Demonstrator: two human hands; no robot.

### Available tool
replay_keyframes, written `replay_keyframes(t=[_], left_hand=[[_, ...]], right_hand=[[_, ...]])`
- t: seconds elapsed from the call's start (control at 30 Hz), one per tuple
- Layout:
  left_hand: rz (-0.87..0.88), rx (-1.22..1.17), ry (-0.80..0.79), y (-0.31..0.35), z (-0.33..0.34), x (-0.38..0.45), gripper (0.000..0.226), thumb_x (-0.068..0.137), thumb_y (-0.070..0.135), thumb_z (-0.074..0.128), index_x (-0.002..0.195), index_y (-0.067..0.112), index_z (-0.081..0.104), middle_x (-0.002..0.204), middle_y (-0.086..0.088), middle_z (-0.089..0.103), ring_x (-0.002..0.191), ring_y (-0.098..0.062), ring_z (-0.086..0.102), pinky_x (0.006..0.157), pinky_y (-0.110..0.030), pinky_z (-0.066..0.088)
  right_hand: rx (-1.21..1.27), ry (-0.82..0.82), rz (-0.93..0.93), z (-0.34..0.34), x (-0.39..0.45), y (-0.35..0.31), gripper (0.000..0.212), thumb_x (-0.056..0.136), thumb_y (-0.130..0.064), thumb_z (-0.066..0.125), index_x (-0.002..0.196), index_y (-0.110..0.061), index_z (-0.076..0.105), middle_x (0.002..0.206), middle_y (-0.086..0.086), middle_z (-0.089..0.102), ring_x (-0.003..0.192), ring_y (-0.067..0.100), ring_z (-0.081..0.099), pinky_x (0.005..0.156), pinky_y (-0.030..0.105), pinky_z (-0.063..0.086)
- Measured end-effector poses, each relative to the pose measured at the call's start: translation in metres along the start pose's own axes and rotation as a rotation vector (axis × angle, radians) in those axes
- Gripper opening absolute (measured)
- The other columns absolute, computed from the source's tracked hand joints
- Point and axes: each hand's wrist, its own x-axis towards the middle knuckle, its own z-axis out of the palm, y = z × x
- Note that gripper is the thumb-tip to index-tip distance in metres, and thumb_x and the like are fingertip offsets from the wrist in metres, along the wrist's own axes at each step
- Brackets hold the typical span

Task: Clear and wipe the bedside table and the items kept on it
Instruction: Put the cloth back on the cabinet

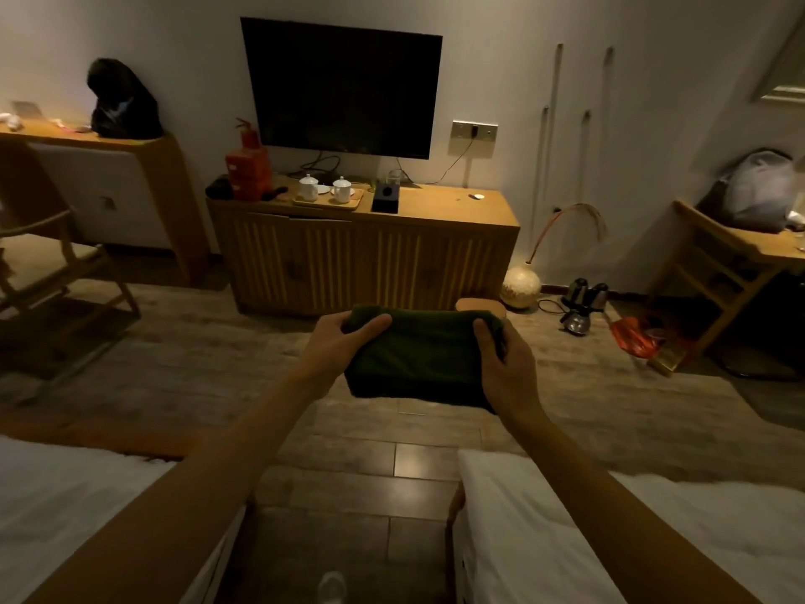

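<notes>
Nearest, between two white beds [653, 525], both arms reach fwd over wood floor. Left hand [335, 342] & right hand [505, 364] each have grip closed on an end of dark green folded cloth [418, 359], held in air at center. Far: cabinet [366, 250] w/ cups, TV [342, 87] on wall above.

The room is dimly lit, in warm tones. A dark television [341, 87] is mounted on a pale wall [514, 50] above a slatted wooden cabinet [366, 250]. A wooden desk [130, 180] and chair [52, 263] are placed at left, a wooden rack [723, 272] at right. The floor [348, 477] is laid in wood planks. White-covered beds [65, 507] are seen on both sides.
</notes>
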Motion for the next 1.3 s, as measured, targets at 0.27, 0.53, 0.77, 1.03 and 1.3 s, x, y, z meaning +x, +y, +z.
replay_keyframes(t=[0.27,0.53,0.77,1.03,1.3], left_hand=[[-0.037,-0.134,0.069,-0.001,-0.025,0.213,0.031,0.077,0.052,0.075,0.087,0.023,0.079,0.093,-0.006,0.077,0.087,-0.025,0.075,0.069,-0.035,0.062],[-0.075,-0.108,0.000,0.009,-0.019,0.376,0.040,0.077,0.056,0.071,0.095,0.021,0.078,0.093,-0.005,0.077,0.086,-0.023,0.075,0.068,-0.032,0.061],[-0.084,-0.080,-0.002,-0.020,0.004,0.553,0.041,0.081,0.051,0.070,0.099,0.015,0.076,0.099,-0.010,0.075,0.088,-0.026,0.074,0.069,-0.036,0.062],[0.038,0.086,-0.104,-0.016,0.019,0.754,0.025,0.079,0.042,0.071,0.097,0.026,0.078,0.101,0.005,0.075,0.096,-0.013,0.071,0.073,-0.025,0.060],[0.095,0.312,-0.184,-0.030,0.010,0.930,0.021,0.092,0.021,0.065,0.110,0.015,0.074,0.101,0.001,0.075,0.100,-0.009,0.070,0.081,-0.027,0.059]], right_hand=[[0.029,0.036,0.044,0.074,0.190,0.045,0.022,0.092,-0.061,0.045,0.102,-0.044,0.056,0.108,-0.006,0.062,0.101,0.015,0.061,0.088,0.045,0.057],[0.025,0.068,0.116,0.096,0.324,0.088,0.026,0.099,-0.050,0.046,0.112,-0.031,0.058,0.119,0.004,0.058,0.108,0.021,0.058,0.094,0.049,0.055],[0.011,0.047,0.087,0.114,0.480,0.159,0.020,0.093,-0.057,0.044,0.101,-0.042,0.055,0.103,-0.013,0.061,0.096,0.009,0.061,0.073,0.023,0.057],[-0.016,-0.058,0.078,0.118,0.674,0.237,0.021,0.096,-0.057,0.045,0.106,-0.044,0.058,0.101,-0.026,0.062,0.094,-0.001,0.063,0.065,0.020,0.057],[-0.136,-0.181,0.111,0.150,0.841,0.307,0.023,0.101,-0.042,0.051,0.117,-0.031,0.063,0.109,-0.011,0.064,0.103,0.004,0.062,0.079,0.030,0.061]])
